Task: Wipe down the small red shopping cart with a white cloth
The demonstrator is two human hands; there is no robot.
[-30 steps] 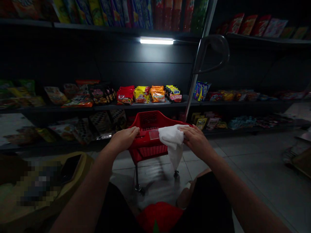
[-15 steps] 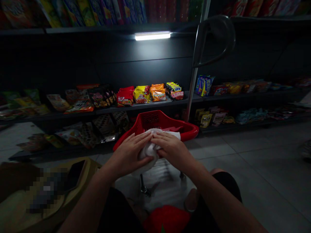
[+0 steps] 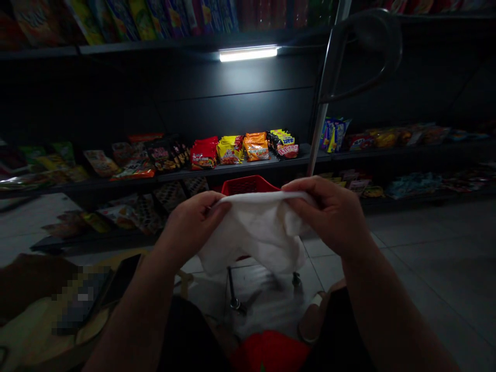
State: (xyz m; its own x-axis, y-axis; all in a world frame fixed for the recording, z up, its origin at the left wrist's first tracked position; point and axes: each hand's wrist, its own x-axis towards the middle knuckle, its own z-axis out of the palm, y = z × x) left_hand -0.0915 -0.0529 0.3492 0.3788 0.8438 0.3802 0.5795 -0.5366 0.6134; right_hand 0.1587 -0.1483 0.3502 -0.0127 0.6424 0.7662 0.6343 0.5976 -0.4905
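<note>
At about eight o'clock in the view, a tan bag (image 3: 34,305) sits at the person's side with a dark phone (image 3: 122,271) lying on it (the patch beside the phone is blurred out, so nothing can be said of it). Moving right, the left hand (image 3: 196,227) pinches the upper edge of a white cloth (image 3: 256,237) between thumb and curled fingers. The cloth hangs at six o'clock, just below the centre of the view, spread between the two hands so that it sags open in the middle and stays clear of the floor. Behind its top edge shows the rim of a red plastic basket (image 3: 248,185), set on a wheeled metal stand (image 3: 232,292). The right hand (image 3: 327,214), at about four o'clock, pinches the cloth's other end the same way, well apart from the left. Higher up, at about one o'clock, rises the curved metal handle (image 3: 360,51), and packets of instant noodles (image 3: 244,150) line the shelf at twelve.
</note>
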